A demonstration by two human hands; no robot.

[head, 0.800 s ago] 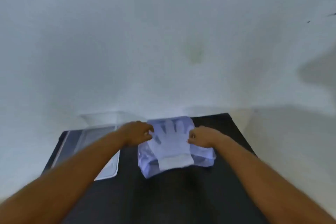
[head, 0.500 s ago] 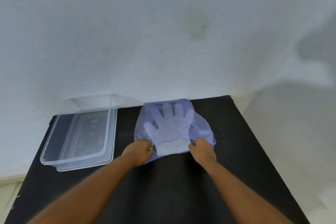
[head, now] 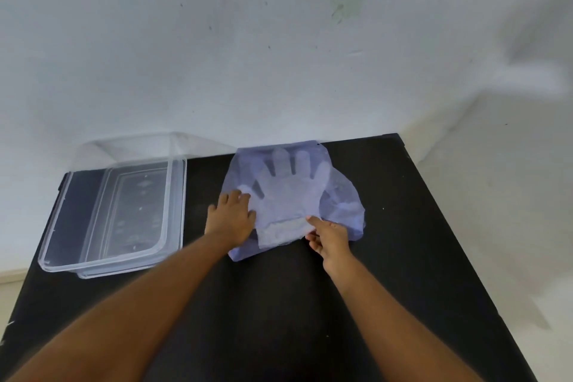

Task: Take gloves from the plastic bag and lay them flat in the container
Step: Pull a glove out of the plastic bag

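A thin bluish plastic bag (head: pixel 342 206) lies on the black table (head: pixel 412 236) against the wall. On top of it a translucent glove (head: pixel 288 192) is spread out, fingers toward the wall and whitish cuff toward me. My left hand (head: pixel 231 217) rests flat on the bag's left side, fingers apart beside the glove's thumb. My right hand (head: pixel 330 237) pinches the right corner of the glove's cuff, index finger on top and the other fingers curled below. The clear rectangular container (head: pixel 175 205) stands to the left of the bag with nothing visible inside.
A clear lid (head: pixel 130 149) leans against the white wall behind the container. The wall runs along the table's far edge. The table's right edge drops to a pale floor (head: pixel 511 226).
The view has tilted down, bringing the container into sight. My left hand opened and moved up along the bag's left side. My right hand stayed at the cuff's right corner.
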